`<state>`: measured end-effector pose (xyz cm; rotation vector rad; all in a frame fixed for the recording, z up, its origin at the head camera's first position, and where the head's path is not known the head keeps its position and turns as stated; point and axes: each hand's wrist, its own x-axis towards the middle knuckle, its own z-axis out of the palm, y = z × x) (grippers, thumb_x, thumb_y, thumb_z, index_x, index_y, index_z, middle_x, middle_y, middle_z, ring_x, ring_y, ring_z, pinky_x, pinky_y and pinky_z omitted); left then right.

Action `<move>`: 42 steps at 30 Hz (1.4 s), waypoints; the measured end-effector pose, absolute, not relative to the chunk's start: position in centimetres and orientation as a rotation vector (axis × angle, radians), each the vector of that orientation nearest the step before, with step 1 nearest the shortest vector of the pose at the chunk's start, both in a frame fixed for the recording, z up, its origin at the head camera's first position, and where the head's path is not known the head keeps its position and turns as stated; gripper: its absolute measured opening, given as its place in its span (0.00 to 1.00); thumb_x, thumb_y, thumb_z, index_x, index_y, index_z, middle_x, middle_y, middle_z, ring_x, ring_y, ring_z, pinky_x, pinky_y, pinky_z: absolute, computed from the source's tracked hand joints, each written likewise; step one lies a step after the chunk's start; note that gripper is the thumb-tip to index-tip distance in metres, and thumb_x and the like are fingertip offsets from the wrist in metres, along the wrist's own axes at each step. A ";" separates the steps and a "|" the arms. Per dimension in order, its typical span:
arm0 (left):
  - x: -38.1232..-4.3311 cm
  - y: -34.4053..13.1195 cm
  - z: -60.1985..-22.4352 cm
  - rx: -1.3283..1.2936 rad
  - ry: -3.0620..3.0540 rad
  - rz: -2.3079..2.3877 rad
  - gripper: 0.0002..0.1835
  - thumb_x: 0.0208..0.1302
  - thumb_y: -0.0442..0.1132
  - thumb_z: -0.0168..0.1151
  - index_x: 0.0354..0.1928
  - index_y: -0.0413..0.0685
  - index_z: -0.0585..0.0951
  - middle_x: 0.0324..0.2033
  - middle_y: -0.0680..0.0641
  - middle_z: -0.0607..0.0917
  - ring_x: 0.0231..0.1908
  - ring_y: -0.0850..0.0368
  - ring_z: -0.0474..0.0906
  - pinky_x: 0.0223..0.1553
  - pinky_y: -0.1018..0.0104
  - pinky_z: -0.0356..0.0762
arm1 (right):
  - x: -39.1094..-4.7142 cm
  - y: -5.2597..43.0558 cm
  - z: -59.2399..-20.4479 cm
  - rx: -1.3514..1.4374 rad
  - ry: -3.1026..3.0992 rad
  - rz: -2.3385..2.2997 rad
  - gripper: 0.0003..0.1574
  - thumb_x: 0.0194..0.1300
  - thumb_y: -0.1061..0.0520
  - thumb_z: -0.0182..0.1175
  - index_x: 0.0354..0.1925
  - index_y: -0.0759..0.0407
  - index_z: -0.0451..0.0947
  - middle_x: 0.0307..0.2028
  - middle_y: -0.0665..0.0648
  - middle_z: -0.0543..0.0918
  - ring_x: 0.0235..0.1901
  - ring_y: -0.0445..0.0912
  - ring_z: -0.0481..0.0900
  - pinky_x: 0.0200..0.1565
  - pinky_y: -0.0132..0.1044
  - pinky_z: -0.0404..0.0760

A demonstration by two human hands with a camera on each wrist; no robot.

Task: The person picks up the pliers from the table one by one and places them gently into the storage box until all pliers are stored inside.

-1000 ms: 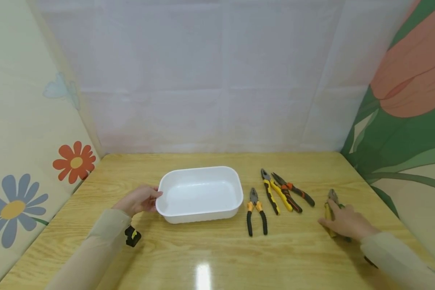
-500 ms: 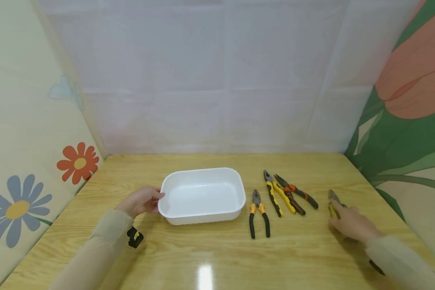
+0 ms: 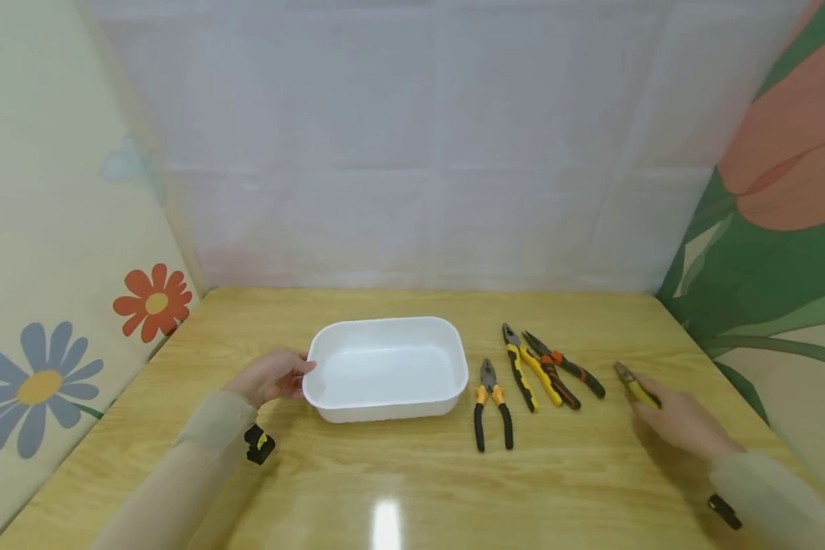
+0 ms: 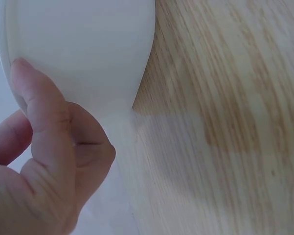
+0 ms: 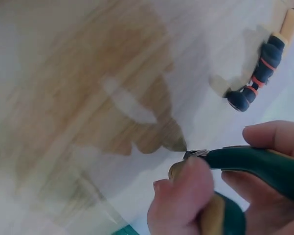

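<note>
My left hand (image 3: 268, 377) pinches the left end of a white plastic basin (image 3: 385, 412), thumb over the rim and fingers beneath, as the left wrist view also shows. The basin stands on the wooden table with nothing in it. At the right, my right hand (image 3: 684, 422) grips pliers (image 3: 638, 389) with yellow and green handles, their metal nose pointing up and left. The right wrist view shows the green handle (image 5: 259, 166) between thumb and fingers, with the pliers' shadow on the table below. Part of the handles is hidden by the hand.
Orange-and-black pliers (image 3: 488, 405) lie right of the basin. Beyond them are yellow-and-black pliers (image 3: 522, 367) and red-and-black long-nose pliers (image 3: 564, 370), side by side. A white cloth (image 3: 412, 153) hangs behind the table (image 3: 357, 489), with flower-patterned panels on both sides.
My right hand has gripped the green-and-yellow pliers and turned them, so the nose has swung left. My left hand stays on the basin's rim. The head view has shifted slightly.
</note>
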<state>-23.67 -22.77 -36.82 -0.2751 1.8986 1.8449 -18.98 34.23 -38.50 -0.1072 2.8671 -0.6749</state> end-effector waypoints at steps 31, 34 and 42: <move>-23.4 -22.5 -36.8 -0.330 2.001 1.779 0.16 0.72 0.28 0.45 0.57 0.26 0.65 0.28 0.47 0.74 0.26 0.59 0.73 0.26 0.71 0.78 | -18.4 28.3 -35.6 -0.495 3.187 -0.671 0.38 0.72 0.56 0.56 0.74 0.54 0.55 0.44 0.74 0.69 0.26 0.50 0.68 0.23 0.40 0.66; -23.3 -22.5 -36.8 -0.326 2.004 1.773 0.15 0.71 0.28 0.46 0.56 0.26 0.66 0.28 0.47 0.74 0.26 0.59 0.73 0.26 0.72 0.78 | -18.2 27.1 -35.2 -0.545 3.176 -0.642 0.36 0.72 0.55 0.56 0.74 0.52 0.57 0.44 0.72 0.69 0.27 0.49 0.69 0.24 0.40 0.67; -23.6 -22.6 -36.8 -0.301 2.007 1.771 0.16 0.71 0.28 0.46 0.57 0.26 0.65 0.28 0.47 0.74 0.26 0.59 0.73 0.26 0.73 0.77 | -18.4 24.8 -34.3 -0.702 3.200 -0.545 0.34 0.70 0.57 0.58 0.71 0.52 0.62 0.45 0.69 0.69 0.23 0.44 0.65 0.22 0.36 0.65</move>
